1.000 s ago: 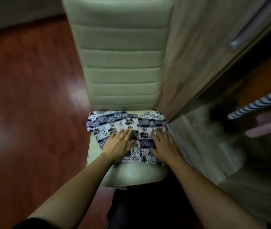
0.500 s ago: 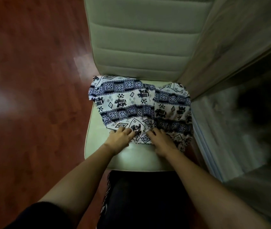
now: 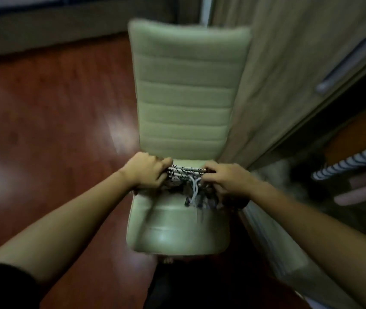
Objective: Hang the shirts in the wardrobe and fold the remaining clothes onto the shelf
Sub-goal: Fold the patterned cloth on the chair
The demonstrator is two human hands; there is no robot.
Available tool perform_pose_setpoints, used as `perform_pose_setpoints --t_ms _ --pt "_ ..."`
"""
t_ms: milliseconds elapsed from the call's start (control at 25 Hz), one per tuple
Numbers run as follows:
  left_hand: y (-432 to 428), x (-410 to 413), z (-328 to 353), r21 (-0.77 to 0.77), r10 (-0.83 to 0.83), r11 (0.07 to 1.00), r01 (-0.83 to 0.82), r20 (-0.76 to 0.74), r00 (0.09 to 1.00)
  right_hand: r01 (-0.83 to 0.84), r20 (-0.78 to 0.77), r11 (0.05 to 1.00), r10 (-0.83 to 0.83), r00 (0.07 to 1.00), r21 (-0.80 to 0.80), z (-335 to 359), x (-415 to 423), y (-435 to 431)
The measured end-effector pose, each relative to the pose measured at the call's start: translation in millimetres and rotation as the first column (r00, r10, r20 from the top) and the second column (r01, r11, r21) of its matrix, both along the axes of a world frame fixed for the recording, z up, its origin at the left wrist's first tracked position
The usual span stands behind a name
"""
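Observation:
A folded white garment with a dark blue pattern [image 3: 185,175] is lifted above the seat of a pale green chair [image 3: 177,230]. My left hand [image 3: 147,172] grips its left end and my right hand [image 3: 226,178] grips its right end. White drawstrings [image 3: 194,190] and loose cloth hang down from the bundle between my hands. The frame is blurred by motion.
An open wooden wardrobe door [image 3: 289,74] with a metal handle [image 3: 345,65] stands right of the chair. A striped garment [image 3: 351,162] hangs inside the dark wardrobe at the right. A red-brown wood floor [image 3: 43,130] lies to the left.
The patterned garment, flat on the seat before, is now gathered into a folded bundle and lifted off the seat in both hands. The view has tilted up.

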State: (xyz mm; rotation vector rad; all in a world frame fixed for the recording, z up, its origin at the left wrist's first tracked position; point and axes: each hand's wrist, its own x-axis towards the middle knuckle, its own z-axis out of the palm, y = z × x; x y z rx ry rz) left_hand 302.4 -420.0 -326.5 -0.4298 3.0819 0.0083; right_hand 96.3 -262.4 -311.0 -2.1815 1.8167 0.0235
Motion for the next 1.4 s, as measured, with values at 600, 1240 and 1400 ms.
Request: perform_pose_setpoints --t_ms 600,1240,1400 --pt "-34 -19 288 -0.193 -0.03 0.981 -0.032 -0.31 0.95 0.141 -0.108 0.969 -0.165 0.98 -0.202 293 1 -18" --pt "31 -83 321 0.152 0.031 0.988 -0.001 -0.196 0.98 0.684 0.882 0.609 -0.459 -0.109 0.402 355 14 -22" --pt "28 -80 332 -0.001 0.104 0.995 -0.105 -0.079 0.991 0.538 -0.084 0.834 -0.549 0.832 -0.118 330 -16 4"
